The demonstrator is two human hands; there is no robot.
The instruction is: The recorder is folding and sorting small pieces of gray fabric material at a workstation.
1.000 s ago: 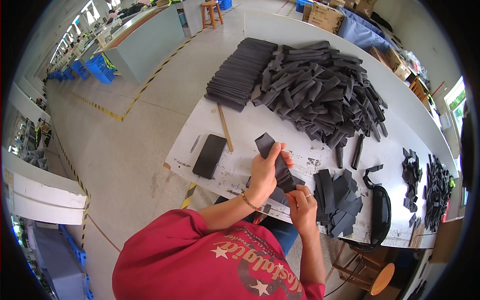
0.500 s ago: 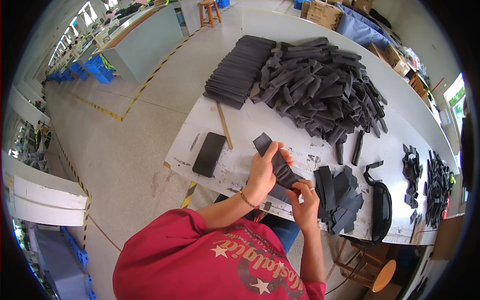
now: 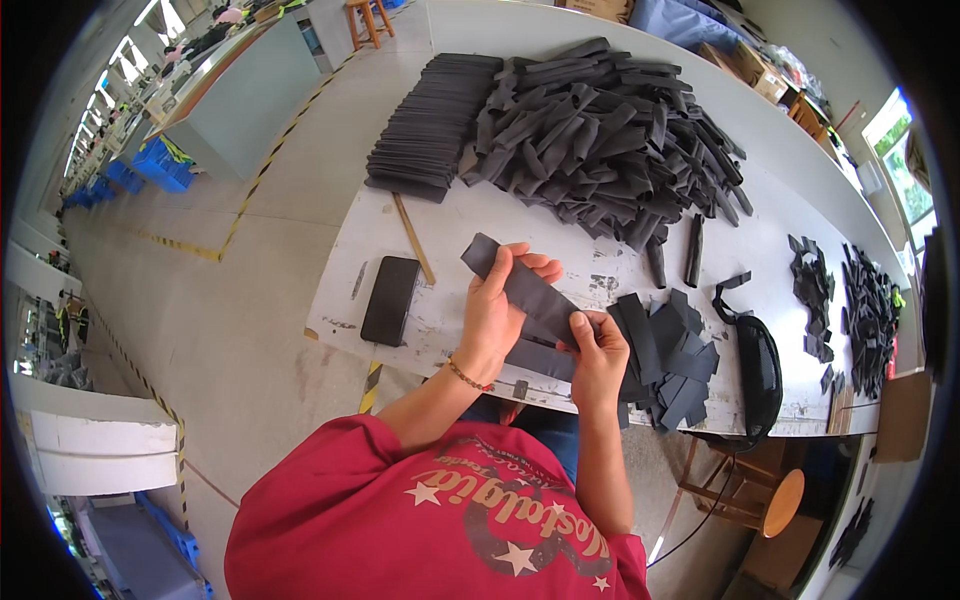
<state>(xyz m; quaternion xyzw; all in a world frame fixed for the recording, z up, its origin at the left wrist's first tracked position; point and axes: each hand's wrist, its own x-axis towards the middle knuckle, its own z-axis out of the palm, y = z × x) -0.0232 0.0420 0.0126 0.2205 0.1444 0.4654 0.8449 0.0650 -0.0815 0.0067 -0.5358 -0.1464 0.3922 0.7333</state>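
A dark grey fabric strip [image 3: 538, 300] is stretched between my two hands above the table's front edge. My left hand [image 3: 493, 308] grips it near its far left end, thumb on top. The lower right end is pinched between thumb and fingers of my right hand [image 3: 600, 358]. Beneath it, another dark flat piece [image 3: 541, 359] lies at the table edge, partly covered by my hands. To the right of my right hand is a loose pile of flat dark pieces [image 3: 680, 352]. A black rectangular case or block [image 3: 390, 301] lies left of my left hand.
Across the white table [image 3: 350, 240] are a neat stack of dark strips [image 3: 432, 125], a large heap of folded strips [image 3: 600, 140] and a wooden stick [image 3: 413, 238]. At right sit a black curved object with a strap [image 3: 758, 375] and more dark scraps [image 3: 868, 310]. A stool [image 3: 783, 503] stands below.
The strip, bunched and creased before, is now flatter and straighter between my hands. My right hand's grip has turned, with its thumb now on top. The whole view has shifted slightly.
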